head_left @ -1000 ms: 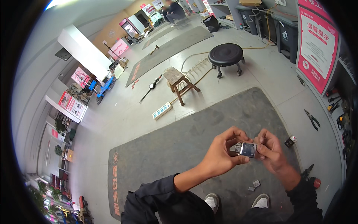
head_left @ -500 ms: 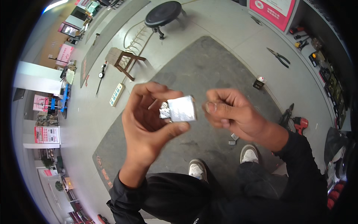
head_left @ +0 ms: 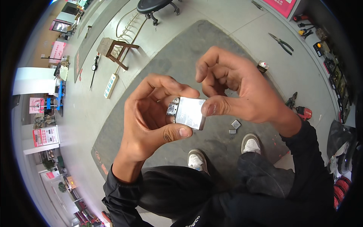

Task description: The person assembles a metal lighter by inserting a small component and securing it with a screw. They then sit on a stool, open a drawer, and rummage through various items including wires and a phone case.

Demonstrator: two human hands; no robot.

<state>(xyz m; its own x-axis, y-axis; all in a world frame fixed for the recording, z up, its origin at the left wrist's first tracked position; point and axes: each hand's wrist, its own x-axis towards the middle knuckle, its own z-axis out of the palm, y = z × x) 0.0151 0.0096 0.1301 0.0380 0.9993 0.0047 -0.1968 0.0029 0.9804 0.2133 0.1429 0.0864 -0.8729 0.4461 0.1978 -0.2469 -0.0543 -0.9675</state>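
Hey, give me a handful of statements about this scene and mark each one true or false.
1. The left hand holds a lighter insert. True.
2. The right hand grips the pliers. False: the pliers lie on the floor.
3. Two small metal pieces lie on the mat. True.
4. The power strip lies on the mat. False: it lies on the floor.
5. Both shoes rest on the mat. True.

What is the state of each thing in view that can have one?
Left hand: pinching lighter insert
Right hand: fingers curled, thumb at insert's end
Lighter insert: held, no visible flame
Small metal pieces: lying on the mat
Long-nose pliers: handles spread
Wooden stool, round stool: upright
Power strip: on or off, unclear
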